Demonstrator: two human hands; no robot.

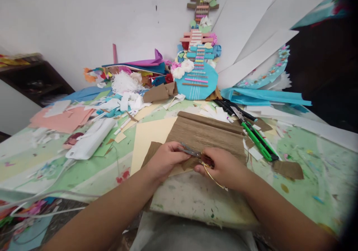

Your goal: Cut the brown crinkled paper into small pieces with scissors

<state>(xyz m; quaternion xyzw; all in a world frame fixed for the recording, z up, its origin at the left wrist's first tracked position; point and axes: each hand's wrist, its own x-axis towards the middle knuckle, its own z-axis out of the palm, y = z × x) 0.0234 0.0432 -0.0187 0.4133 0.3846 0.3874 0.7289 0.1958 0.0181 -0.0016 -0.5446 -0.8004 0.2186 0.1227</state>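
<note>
While the right hand (225, 167) wraps its fingers round gold-handled scissors (194, 152), left hand (165, 161) at the grey blades, its grip unclear, brown paper (207, 132) beneath, finely creased, far edge folded, partly over cream card (148, 132).

We see that the left hand (167, 159) and the right hand (225, 167) are bare, and both forearms (120, 202) are uncovered too. Below them shows pale grey fabric (192, 240); whether it is worn, we cannot tell.
</note>
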